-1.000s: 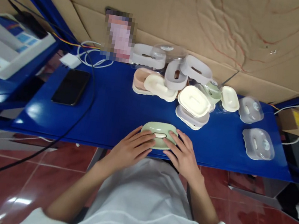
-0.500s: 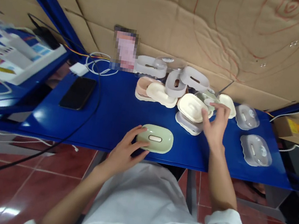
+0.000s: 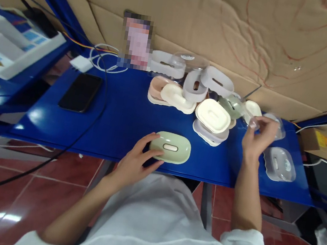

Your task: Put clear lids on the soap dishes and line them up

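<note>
My left hand (image 3: 137, 157) grips the left end of a pale green oval soap dish (image 3: 179, 152), its fingers on the rim and inside. The dish lies flat near the table's front edge, with a cream oval piece in its middle. To the right, my right hand (image 3: 258, 139) is raised above the table with thumb and fingers drawn together. A small, pale, see-through bit shows at its fingertips, too unclear to name. Left of it, a cream oval tray (image 3: 213, 116) rests on lilac and cream parts (image 3: 211, 136). Behind lies a green part (image 3: 232, 106) beside another cream piece (image 3: 252, 109).
Grey soap dish frames (image 3: 218, 81), a pink one (image 3: 157, 88) and clear lids (image 3: 188, 60) crowd the back. Lidded clear boxes (image 3: 281, 164) stand at right. At left lie a black phone (image 3: 80, 93), a white charger (image 3: 81, 63) and a black cable (image 3: 88, 125).
My right hand has moved right, away from the cream tray and green part, with its fingers now curled together. My left hand keeps its hold on the green dish. The view has shifted slightly.
</note>
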Tool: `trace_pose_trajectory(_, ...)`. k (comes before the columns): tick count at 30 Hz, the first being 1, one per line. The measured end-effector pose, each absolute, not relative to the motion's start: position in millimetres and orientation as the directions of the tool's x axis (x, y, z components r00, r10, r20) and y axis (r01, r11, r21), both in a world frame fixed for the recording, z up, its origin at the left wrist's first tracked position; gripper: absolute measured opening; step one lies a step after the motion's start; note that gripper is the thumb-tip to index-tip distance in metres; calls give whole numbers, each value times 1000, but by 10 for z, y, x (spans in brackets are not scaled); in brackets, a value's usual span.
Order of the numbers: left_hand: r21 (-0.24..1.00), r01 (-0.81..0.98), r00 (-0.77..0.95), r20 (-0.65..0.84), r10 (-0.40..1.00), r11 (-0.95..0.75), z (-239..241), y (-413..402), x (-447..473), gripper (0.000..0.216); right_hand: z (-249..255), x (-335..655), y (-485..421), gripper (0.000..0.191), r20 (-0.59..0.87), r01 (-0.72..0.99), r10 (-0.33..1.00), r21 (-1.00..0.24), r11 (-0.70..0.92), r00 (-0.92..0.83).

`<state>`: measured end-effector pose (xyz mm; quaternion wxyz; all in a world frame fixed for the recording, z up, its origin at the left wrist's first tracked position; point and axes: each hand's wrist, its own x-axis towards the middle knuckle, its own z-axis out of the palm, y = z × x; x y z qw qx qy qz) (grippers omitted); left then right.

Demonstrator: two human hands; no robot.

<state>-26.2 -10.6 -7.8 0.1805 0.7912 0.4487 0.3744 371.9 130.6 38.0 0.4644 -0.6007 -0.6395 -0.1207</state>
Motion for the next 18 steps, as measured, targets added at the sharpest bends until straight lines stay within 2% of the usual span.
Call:
trace_pose_trajectory(2,667,572,288,383,878,-479,-74,-109,-268,36,385,3496,932,24,797,851,604,-325,413,11)
trace_pose_trajectory(4,703,570,260,336,905,-425,-67,-108,-275,55,326,3219,572,27,758,790,618,-242,564,-209)
trace_pose_trajectory(7,732,561,263,285,922,-387,-59,-105,-288,69,209,2843,230,49,623,634,634,-271,725,-458)
trace_pose_trajectory(11,741,553,294,256,921,-382,-74,-106,-307,67,209,2637,136,56,426,535,666,-397,746,-612)
trace_pose_trajectory(14,740,551,291,262,920,-386,-93,-104,-312,67,265,2623,140,69,267,551,675,-414,724,-687)
trace_pose_trajectory(16,738,554,289,263,921,-385,-101,-98,-311,66,264,2602,134,73,255,570,688,-408,714,-680)
trace_pose_trajectory(18,737,554,287,267,920,-387,-103,-90,-310,67,230,2563,123,69,288,597,711,-395,698,-641)
